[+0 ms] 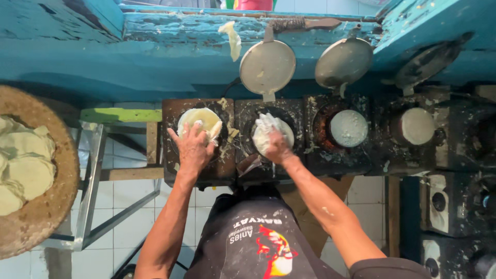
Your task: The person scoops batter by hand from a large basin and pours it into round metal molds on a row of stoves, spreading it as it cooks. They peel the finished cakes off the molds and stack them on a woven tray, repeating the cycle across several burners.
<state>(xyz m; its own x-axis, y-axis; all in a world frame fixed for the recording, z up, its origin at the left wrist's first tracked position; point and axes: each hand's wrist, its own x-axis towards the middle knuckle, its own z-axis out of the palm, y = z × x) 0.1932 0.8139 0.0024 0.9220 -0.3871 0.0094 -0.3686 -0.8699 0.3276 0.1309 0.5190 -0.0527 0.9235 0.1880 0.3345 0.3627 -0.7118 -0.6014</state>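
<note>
Left hand (194, 147) lies flat, fingers spread, pressing a thin pale wafer (200, 121) on the first round griddle (223, 135); right hand (277, 146) pinches a crumpled wafer (267, 130) on the next griddle (248, 120). Both sheets look light, soft while warm, and easily torn, so they are probably best lifted at the rim. Beyond the right hand, further griddles hold batter (349, 128) beneath raised lids (267, 66). Far left of the left hand, a woven tray (49, 206) holds finished wafers (23, 168). Blue wooden boards (155, 57) back the stove; white tiles (124, 194) lie below.
</note>
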